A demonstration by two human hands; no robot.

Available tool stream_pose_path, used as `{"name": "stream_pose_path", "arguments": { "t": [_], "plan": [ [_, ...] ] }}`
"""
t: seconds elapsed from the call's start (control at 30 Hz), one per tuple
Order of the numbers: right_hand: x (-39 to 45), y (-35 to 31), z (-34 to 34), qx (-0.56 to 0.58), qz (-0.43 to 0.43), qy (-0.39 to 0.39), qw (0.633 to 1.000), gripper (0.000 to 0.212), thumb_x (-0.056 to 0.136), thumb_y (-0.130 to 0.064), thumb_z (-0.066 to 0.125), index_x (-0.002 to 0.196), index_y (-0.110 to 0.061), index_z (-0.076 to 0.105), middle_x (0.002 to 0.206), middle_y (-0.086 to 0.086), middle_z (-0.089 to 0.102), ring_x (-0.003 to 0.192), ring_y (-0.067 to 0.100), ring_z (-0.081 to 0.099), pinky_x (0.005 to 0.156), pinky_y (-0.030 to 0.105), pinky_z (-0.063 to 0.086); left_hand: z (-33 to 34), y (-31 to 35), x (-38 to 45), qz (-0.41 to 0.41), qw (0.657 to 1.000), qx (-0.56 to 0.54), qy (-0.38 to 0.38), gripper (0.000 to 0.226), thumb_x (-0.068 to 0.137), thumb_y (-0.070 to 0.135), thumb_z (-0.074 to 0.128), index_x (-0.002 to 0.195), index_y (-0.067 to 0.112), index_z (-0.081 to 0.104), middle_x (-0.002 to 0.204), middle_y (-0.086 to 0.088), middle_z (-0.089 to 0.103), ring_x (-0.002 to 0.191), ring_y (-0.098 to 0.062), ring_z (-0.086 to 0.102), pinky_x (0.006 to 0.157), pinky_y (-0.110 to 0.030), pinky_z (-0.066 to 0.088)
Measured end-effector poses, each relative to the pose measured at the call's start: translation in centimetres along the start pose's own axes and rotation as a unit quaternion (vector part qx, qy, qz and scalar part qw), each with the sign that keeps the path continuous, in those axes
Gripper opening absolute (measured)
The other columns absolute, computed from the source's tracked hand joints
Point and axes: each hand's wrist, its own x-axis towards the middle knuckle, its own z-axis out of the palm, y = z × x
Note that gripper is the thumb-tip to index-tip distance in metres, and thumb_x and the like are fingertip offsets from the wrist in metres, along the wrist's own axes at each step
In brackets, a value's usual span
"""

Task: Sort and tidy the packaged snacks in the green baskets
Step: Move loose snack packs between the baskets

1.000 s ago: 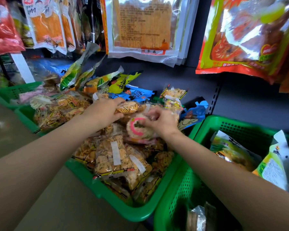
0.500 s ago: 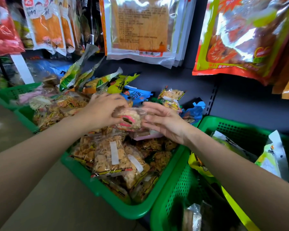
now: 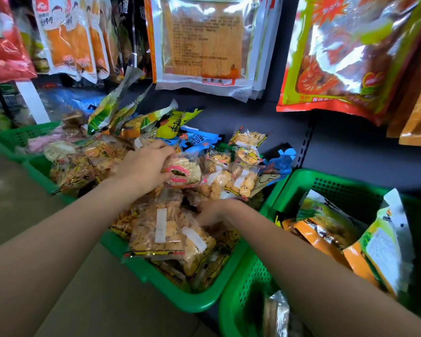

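My left hand (image 3: 145, 165) grips a clear packet of round biscuits with a pink band (image 3: 185, 171) above the middle green basket (image 3: 180, 297). That basket is piled with clear bags of small orange crackers (image 3: 167, 235). My right hand (image 3: 213, 212) reaches down among those bags, its fingers buried in the pile, so what it touches is hidden. A second green basket (image 3: 331, 184) on the right holds green and orange pouches (image 3: 326, 227).
More green baskets (image 3: 20, 136) with mixed snack packets stand to the left. Yellow and blue packets (image 3: 197, 139) lean at the back of the shelf. Large snack bags (image 3: 204, 42) hang overhead. The floor lies at lower left.
My right hand let go of the pink-banded packet and dropped into the cracker bags. My left hand now holds that packet alone, slightly further right.
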Motion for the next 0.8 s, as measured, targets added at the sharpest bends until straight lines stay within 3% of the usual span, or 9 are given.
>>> {"name": "stream_pose_path", "arguments": {
  "t": [0.1,0.27,0.37,0.5,0.57,0.63,0.7,0.8],
  "plan": [
    [0.1,0.1,0.2,0.003,-0.015,0.039,0.999,0.066,0.093,-0.036,0.051,0.146,-0.008,0.023,0.153,0.01,0.023,0.137,0.029,0.028,0.109,0.039,0.033,-0.3,0.6,-0.3,-0.014,1.0,-0.003,0.007,0.048,0.088,0.032,0.061,0.131,0.022,0.044,0.14,0.003,0.037,0.12,-0.024,0.047,0.085,-0.038,0.045],
    [1.2,0.4,1.7,0.205,-0.025,0.115,0.972,0.062,0.085,-0.024,0.065,0.137,-0.008,0.037,0.139,0.012,0.042,0.123,0.031,0.044,0.093,0.034,0.044,-0.4,0.8,-1.2,-0.021,0.999,-0.023,0.018,0.038,0.086,0.026,0.064,0.121,0.022,0.05,0.136,0.006,0.041,0.116,-0.024,0.049,0.081,-0.035,0.044],
    [1.0,0.5,0.8,0.278,-0.025,0.199,0.939,0.075,0.073,-0.018,0.077,0.135,-0.012,0.036,0.137,0.015,0.041,0.121,0.032,0.047,0.099,0.039,0.046,-0.5,0.8,-1.2,-0.034,0.998,-0.052,0.027,0.045,0.084,0.028,0.066,0.125,0.019,0.051,0.136,0.003,0.043,0.118,-0.024,0.048,0.088,-0.038,0.044],
    [-2.1,1.7,-2.2,0.314,-0.059,0.272,0.908,0.063,0.07,-0.011,0.079,0.123,-0.016,0.045,0.125,0.009,0.049,0.111,0.024,0.051,0.094,0.031,0.046,-0.3,1.0,-0.8,-0.065,0.995,-0.074,-0.006,0.052,0.082,0.035,0.068,0.127,0.014,0.052,0.14,-0.003,0.04,0.128,-0.029,0.036,0.102,-0.044,0.037],
    [-4.4,2.5,-3.7,0.304,-0.095,0.304,0.898,0.059,0.071,-0.004,0.076,0.121,-0.015,0.048,0.114,0.008,0.056,0.099,0.019,0.053,0.089,0.031,0.049,-0.4,1.9,-0.6,-0.068,0.99,-0.123,0.003,0.034,0.077,0.039,0.072,0.098,0.014,0.061,0.118,-0.007,0.052,0.117,-0.031,0.044,0.097,-0.042,0.039],
    [-7.6,3.5,-5.3,0.276,-0.117,0.333,0.894,0.048,0.073,-0.002,0.074,0.114,-0.014,0.051,0.091,0.002,0.059,0.088,0.015,0.052,0.076,0.023,0.046,-1.5,3.5,-0.8,-0.074,0.975,-0.209,0.016,0.032,0.076,0.038,0.073,0.069,0.016,0.051,0.088,-0.005,0.052,0.092,-0.028,0.053,0.075,-0.036,0.043],
    [-11.5,5.1,-6.8,0.213,-0.14,0.37,0.893,0.037,0.074,-0.004,0.075,0.105,-0.013,0.057,0.081,-0.001,0.059,0.079,0.013,0.054,0.073,0.022,0.043,-2.5,5.3,-0.8,-0.082,0.951,-0.297,0.01,0.03,0.078,0.037,0.071,0.073,0.011,0.057,0.083,-0.007,0.058,0.081,-0.025,0.054,0.062,-0.03,0.038],
    [-18.3,8.3,-7.9,0.161,-0.202,0.387,0.885,0.021,0.073,0.0,0.075,0.077,-0.014,0.061,0.072,-0.004,0.06,0.058,-0.006,0.054,0.06,0.005,0.042,-3.9,9.0,-0.9,-0.052,0.911,-0.405,-0.051,0.045,0.078,0.036,0.072,0.099,-0.003,0.065,0.1,-0.019,0.067,0.089,-0.031,0.063,0.078,-0.034,0.047]
  ]
}}
